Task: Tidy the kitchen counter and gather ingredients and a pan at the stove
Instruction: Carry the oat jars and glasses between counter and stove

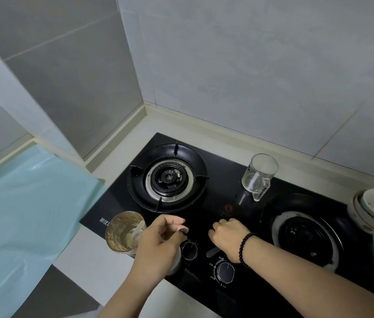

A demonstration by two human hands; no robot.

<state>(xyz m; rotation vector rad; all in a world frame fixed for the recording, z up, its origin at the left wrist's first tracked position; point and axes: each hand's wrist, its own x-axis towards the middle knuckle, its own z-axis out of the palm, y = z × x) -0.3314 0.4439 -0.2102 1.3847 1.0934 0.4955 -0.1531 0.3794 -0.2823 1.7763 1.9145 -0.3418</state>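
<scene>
While our left hand (158,239) grips the smeared jar (125,232) at lower left, our right hand (226,234) hovers curled, empty, over the stove (227,180). We judge gathering is underway; next, set the jar down.

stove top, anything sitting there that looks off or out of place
Yes. A clear glass mug stands on the black glass stove top between the two burners, and a smeared glass jar with a spoon inside sits at its front left corner. Neither belongs on a cooking surface.

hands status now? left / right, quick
Left hand: fingers curled, apparently gripping the smeared glass cup.
Right hand: curled into a fist; holding nothing visible.
</scene>
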